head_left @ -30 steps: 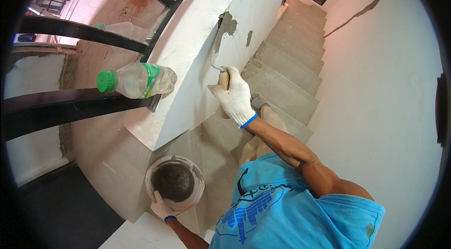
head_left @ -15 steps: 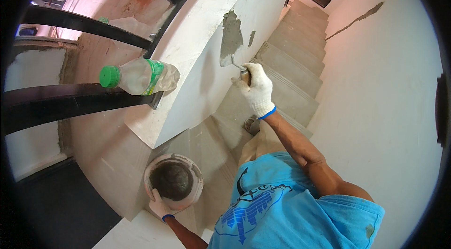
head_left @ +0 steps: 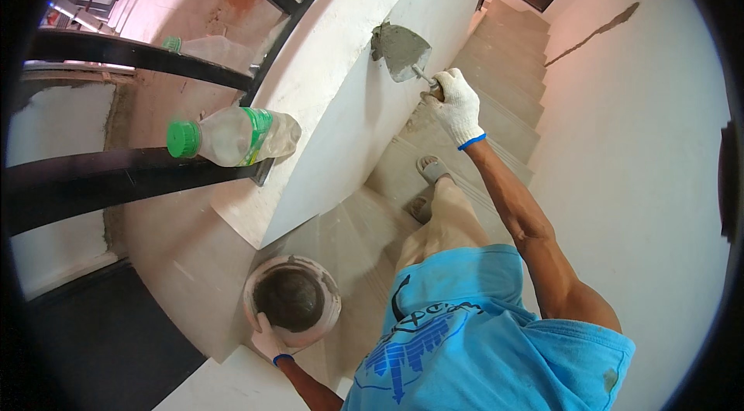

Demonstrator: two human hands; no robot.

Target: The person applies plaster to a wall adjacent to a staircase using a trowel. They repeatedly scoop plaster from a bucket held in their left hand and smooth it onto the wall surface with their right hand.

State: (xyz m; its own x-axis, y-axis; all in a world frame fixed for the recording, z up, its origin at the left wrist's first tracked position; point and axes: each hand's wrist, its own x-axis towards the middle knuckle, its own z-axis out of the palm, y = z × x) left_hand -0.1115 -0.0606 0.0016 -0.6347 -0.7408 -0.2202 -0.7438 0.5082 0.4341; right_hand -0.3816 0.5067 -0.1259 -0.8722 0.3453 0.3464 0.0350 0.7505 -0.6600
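Indoors, a building under repair or finishing, we judge: grey stairs climbing between white walls, black railing at left, rough grey streak on the right-hand wall. We also note a bucket of wet grey mortar.

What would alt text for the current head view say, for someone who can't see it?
A gloved right hand holds a trowel at a low white wall beside stairs, while the gloved left hand grips the rim of a round bucket of grey mix. A green-capped plastic bottle lies on its side by a black railing.
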